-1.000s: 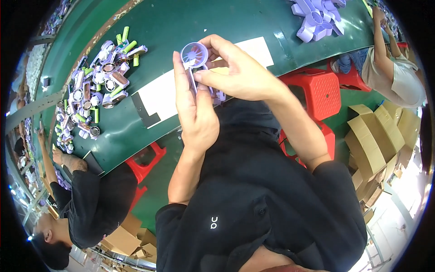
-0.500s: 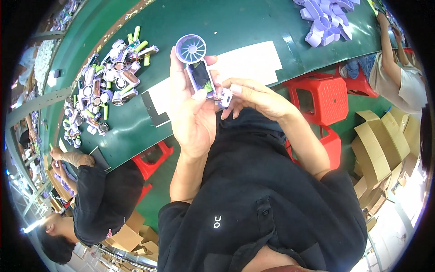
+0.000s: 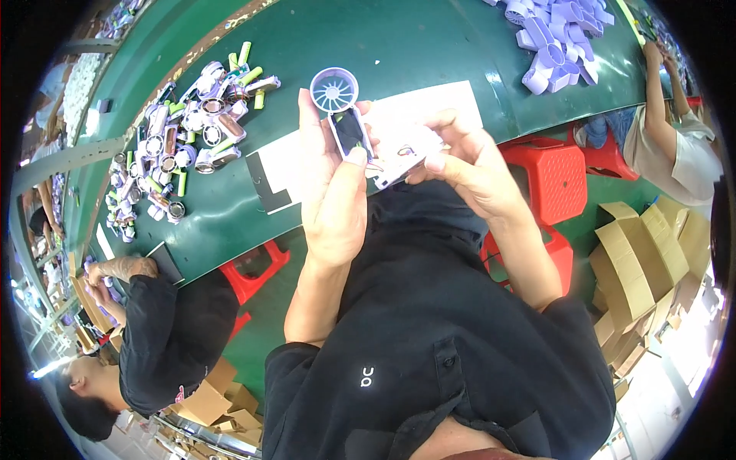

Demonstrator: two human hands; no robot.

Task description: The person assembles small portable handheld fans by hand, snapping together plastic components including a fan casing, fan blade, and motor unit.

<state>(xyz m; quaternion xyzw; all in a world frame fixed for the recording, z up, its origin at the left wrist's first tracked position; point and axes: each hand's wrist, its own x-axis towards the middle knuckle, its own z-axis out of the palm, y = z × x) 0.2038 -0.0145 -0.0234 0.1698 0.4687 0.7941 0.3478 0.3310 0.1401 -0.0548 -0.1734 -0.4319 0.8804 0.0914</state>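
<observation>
In my left hand (image 3: 336, 192) lies the purple housing of a small handheld fan (image 3: 334, 90), its round grille pointing away from me. My thumb presses on the lower end of its long open body, which has a dark inside. My right hand (image 3: 469, 165) pinches a pale, bright-lit part (image 3: 400, 159) between thumb and fingers, close beside that lower end. Thin wires show on the pale part and near my left thumb. Glare hides the part's exact kind. Both hands are above the near edge of the green table (image 3: 414, 50).
White sheets (image 3: 452, 100) lie beneath my hands. Partly built fans (image 3: 172, 146) are heaped at left, purple housings (image 3: 560, 42) at far right. Red stools (image 3: 552, 180) and open cardboard boxes (image 3: 632, 261) stand at right. Co-workers sit at left (image 3: 176, 330) and right (image 3: 667, 146).
My right hand has shifted right and turned, and more of the pale part and its wires shows. The fan housing has moved slightly right; less green shows inside it.
</observation>
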